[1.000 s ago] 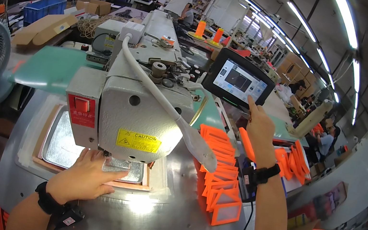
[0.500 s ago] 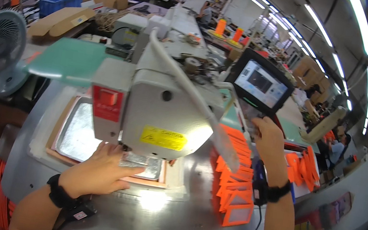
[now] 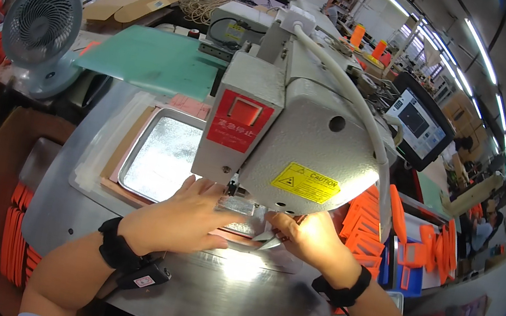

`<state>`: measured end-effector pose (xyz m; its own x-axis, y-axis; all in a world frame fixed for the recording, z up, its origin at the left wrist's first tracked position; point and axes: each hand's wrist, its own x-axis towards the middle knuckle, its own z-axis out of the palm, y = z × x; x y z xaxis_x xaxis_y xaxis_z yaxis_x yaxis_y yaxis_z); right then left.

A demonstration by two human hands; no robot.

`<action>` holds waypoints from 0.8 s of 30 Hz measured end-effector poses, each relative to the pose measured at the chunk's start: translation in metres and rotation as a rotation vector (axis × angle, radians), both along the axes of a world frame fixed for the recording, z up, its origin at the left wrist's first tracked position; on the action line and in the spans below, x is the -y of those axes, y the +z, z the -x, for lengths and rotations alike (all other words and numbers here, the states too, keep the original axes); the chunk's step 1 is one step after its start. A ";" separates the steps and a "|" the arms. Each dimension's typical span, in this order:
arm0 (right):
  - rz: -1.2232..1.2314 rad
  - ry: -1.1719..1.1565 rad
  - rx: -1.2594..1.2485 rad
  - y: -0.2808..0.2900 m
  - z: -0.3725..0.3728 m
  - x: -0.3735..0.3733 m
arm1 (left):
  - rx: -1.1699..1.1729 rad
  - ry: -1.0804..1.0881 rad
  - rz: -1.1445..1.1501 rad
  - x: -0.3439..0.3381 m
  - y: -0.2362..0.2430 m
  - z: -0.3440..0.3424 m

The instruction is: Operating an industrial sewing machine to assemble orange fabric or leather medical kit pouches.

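My left hand (image 3: 179,218) lies flat, fingers stretched, on the silvery sheet (image 3: 164,150) inside a rounded rectangular frame (image 3: 124,166). Its fingertips reach under the head of a grey industrial sewing machine (image 3: 309,144). Close to the needle area, my right hand (image 3: 316,239) is closed around small thread snips (image 3: 270,241), whose pale pointed blades stick out toward the left hand. The fingers cover most of their handle. A clear plate (image 3: 237,205) shows between the two hands under the machine head. Each wrist wears a black band.
Orange-edged pieces (image 3: 366,224) stand stacked to the right, beside a blue tray (image 3: 392,265) and a screen (image 3: 416,122). At left are a grey fan (image 3: 41,22), a green sheet (image 3: 155,61) and a cardboard box (image 3: 17,125). Other people sit farther back.
My right hand has come from beside the screen to the needle area, with thread snips now showing in it. The left hand stays on the silvery sheet. The view has turned left.
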<state>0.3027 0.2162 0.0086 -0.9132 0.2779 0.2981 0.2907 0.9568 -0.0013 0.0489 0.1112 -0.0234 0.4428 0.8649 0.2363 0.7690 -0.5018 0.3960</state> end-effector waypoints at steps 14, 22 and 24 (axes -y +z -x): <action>-0.005 -0.015 -0.081 0.011 -0.014 0.019 | -0.119 0.050 -0.048 -0.001 -0.005 -0.026; -0.016 -0.082 -0.068 0.012 -0.035 0.032 | -0.001 0.110 -0.079 -0.006 -0.013 -0.027; -0.014 -0.092 -0.069 0.014 -0.042 0.035 | 0.041 0.108 -0.057 -0.007 -0.012 -0.021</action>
<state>0.3449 0.1816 0.0223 -0.8616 0.3544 0.3635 0.3766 0.9263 -0.0106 0.0697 0.1181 -0.0352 0.3366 0.8918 0.3023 0.8037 -0.4394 0.4012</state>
